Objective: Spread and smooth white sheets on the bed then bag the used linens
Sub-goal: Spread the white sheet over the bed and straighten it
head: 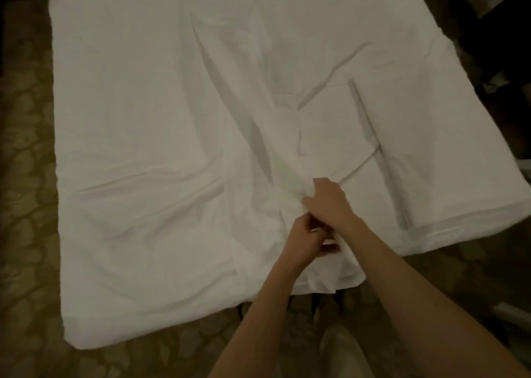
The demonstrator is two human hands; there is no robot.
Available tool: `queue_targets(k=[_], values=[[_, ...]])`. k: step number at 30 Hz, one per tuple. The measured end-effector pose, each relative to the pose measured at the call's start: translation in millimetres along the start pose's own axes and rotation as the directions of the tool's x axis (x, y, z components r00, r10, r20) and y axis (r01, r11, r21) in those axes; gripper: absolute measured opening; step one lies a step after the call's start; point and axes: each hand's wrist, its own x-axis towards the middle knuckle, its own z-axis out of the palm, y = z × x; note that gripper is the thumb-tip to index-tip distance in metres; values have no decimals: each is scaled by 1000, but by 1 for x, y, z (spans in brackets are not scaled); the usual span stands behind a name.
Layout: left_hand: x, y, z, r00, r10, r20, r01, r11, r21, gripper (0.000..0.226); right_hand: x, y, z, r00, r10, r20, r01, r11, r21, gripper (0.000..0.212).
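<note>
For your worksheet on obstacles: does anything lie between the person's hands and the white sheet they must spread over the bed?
Nothing visible does. The right hand and left hand already grip the bunched white sheet near the bed's near edge. A folded white piece lies on the bed's right side, where the sheet may have to spread.

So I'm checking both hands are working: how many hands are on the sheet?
2. The right hand grips a bunched fold of the white sheet near the bed's near edge; the left hand pinches the fabric just below it, the two touching. None seems hidden.
</note>
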Motion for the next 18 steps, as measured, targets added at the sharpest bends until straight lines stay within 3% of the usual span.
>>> queue_targets(k=[3,6,7,9,11,13,15,18], values=[[5,-6,10,999,-41,36,43,997,-57,18,16,41,-30,997,67,-26,-66,996,61,20],[9,-21,-10,971,-91,-219,54,985,-167,11,34,77,-54,984,127,-127,-109,984,138,23],[11,-31,-23,930,-94,-354,42,987,-153,11,40,86,-63,973,155,-172,-126,978,166,25],[14,-51,-53,780,-89,-619,68,996,-57,21,48,106,-83,948,182,-261,-130,971,203,26],[14,-69,-81,644,-109,-757,185,983,15,47,56,126,-102,929,190,-318,-124,968,218,25],[14,-79,-99,561,-159,-812,315,949,32,70,62,145,-115,920,206,-332,-133,964,229,26],[18,-83,-107,509,-165,-845,408,910,68,78,66,159,-119,925,216,-312,-152,964,219,29],[30,-81,-109,544,-227,-808,348,937,-29,70,69,174,-116,938,203,-282,-152,969,195,32]])
